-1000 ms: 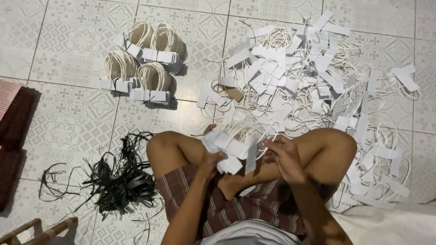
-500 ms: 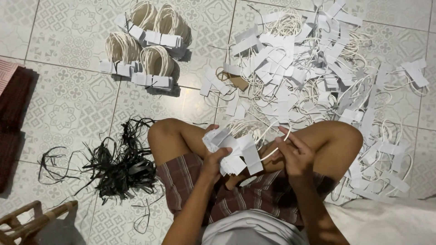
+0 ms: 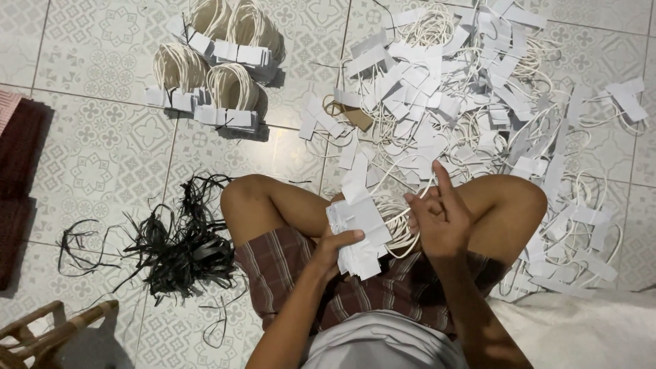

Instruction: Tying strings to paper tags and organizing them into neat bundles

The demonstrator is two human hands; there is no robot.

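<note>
left hand [image 3: 339,247] clamps the stack of white paper tabs [image 3: 360,229] in the lap, keeping it squared | right hand [image 3: 437,217] pinches their cord loops [image 3: 400,219] just beside | loose pile [image 3: 465,89] on the floor beyond both hands

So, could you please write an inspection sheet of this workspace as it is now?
Surface: patterned tile floor; the person sits on it cross-legged.
Job's things: stack of white paper strips with cord loops.
Clutter: loose pile of strips and cords; four tied bundles; black straps.
Grips: left hand holds the stack; right hand holds the cord loops.
Cables: nothing seen.
Surroundings: dark red mat; wooden frame; white cloth.
</note>
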